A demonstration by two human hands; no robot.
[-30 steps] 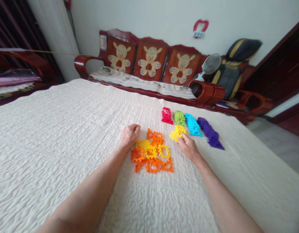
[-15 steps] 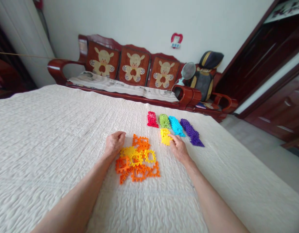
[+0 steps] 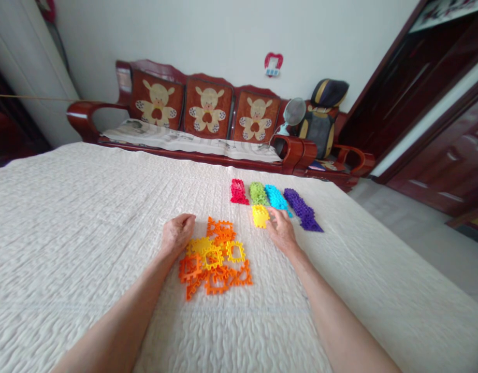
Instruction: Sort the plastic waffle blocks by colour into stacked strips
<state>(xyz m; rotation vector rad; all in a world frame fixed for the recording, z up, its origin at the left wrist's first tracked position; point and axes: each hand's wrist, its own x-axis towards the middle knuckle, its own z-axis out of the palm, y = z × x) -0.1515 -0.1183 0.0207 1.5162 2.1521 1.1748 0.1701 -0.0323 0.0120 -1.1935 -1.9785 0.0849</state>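
A small yellow stack of plastic interlocking pieces (image 3: 261, 216) lies on the quilted cover. My right hand (image 3: 281, 229) is at its right edge, fingers apart, the tips touching or very close to the stack. My left hand (image 3: 178, 233) rests curled into a loose fist on the cover, at the left side of a mixed pile. In that pile, orange pieces (image 3: 217, 283), some square frames and some triangular, lie with a few yellow pieces (image 3: 213, 257). I see nothing held in the left hand.
Beyond the yellow stack lie a red stack (image 3: 237, 191), a green row (image 3: 258, 193), a blue row (image 3: 276, 198) and a purple row (image 3: 303, 209). A wooden sofa (image 3: 87, 119) with cushions stands past the far edge of the white quilted cover (image 3: 106, 207).
The yellow piece under my right fingers now sits more squarely on its stack, and those fingers have spread. My left hand stays beside the pile. The view has shifted slightly.
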